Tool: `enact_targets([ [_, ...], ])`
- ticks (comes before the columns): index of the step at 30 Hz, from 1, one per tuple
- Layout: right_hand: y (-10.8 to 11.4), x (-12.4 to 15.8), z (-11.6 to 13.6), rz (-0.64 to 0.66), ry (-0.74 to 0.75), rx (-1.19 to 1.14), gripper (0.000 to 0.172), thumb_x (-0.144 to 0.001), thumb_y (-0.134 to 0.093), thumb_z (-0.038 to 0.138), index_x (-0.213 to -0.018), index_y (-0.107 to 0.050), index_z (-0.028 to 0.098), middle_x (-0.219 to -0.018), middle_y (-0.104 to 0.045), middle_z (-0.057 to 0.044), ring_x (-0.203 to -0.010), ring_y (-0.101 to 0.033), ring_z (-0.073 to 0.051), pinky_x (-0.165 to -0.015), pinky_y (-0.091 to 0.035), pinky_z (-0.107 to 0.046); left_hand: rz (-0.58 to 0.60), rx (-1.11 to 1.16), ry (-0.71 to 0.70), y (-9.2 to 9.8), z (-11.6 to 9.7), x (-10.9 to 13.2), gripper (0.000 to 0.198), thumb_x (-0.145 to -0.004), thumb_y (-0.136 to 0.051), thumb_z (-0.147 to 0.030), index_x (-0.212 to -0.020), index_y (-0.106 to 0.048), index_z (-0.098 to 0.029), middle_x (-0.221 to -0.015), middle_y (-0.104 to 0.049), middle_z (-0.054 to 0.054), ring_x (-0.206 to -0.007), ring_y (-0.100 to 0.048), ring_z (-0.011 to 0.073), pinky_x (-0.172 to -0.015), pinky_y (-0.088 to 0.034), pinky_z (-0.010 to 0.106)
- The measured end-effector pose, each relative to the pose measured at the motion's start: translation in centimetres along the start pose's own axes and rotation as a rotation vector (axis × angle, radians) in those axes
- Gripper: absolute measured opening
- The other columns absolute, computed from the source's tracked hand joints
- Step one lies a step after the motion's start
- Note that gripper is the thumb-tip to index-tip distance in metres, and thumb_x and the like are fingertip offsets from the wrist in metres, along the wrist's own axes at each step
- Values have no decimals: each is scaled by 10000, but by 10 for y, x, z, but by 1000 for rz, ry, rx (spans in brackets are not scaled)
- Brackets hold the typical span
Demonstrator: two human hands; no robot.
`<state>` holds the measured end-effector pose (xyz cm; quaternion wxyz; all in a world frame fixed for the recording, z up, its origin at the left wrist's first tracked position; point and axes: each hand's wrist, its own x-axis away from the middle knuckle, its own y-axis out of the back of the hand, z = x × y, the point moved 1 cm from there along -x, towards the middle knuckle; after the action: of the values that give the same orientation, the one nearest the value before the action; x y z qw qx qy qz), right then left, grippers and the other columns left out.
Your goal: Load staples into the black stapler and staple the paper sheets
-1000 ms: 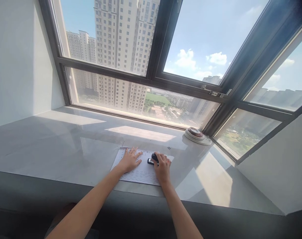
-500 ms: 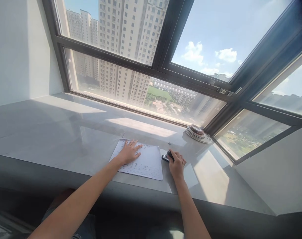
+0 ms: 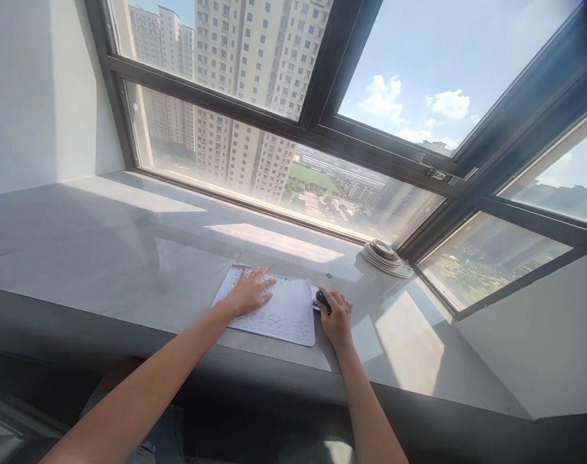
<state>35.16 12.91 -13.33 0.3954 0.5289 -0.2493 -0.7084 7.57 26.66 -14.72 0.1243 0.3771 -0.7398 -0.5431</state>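
Observation:
White sheets of paper (image 3: 286, 312) with printed lines lie on the pale stone sill. My left hand (image 3: 249, 292) rests flat on their upper left part, fingers spread. At the right edge of the paper, my right hand (image 3: 336, 316) is wrapped round a black stapler (image 3: 323, 300). The front of the stapler meets the paper's edge; whether the paper is between its jaws is too small to tell. Two small dark strips (image 3: 328, 276), perhaps staples, lie on the sill just beyond my right hand.
A stack of round plate-like discs (image 3: 386, 256) sits in the window corner at the right. Dark window frames (image 3: 254, 207) border the far side of the sill (image 3: 104, 258). Its front edge runs under my forearms, and a white wall rises at each side.
My right hand has moved slightly left with the stapler, which now reaches the paper's edge. My left hand stays flat on the paper. The view has shifted slightly.

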Motion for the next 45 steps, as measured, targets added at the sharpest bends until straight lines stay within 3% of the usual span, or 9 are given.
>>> enact_targets([
  [15,2,0,6,-8,40,18,348,-1030,-481,431,-1279,-659,265,-1094,-690,-68,-1040,-591,-245,-988,-324,-428,72,-21,8,9,-7,5,548,-1006,-421,-517,-1513,-493,-320,-1680,-273,93,-1537,-238,386,-1215,-84,692],
  [34,1,0,24,85,139,307,260,-1006,-517,245,-1198,-691,264,-1073,-689,-84,-1045,-557,-263,-996,-272,-456,34,-41,-4,4,-5,3,524,-997,-448,-472,-1490,-517,-308,-1652,-330,125,-1533,-252,380,-1203,-106,704],
  [45,0,3,15,-16,71,165,285,-1024,-495,357,-1216,-692,286,-1073,-696,-80,-1037,-597,-261,-988,-307,-450,45,-26,8,7,-3,4,535,-991,-445,-521,-1487,-516,-336,-1659,-324,101,-1535,-252,368,-1218,-92,676],
])
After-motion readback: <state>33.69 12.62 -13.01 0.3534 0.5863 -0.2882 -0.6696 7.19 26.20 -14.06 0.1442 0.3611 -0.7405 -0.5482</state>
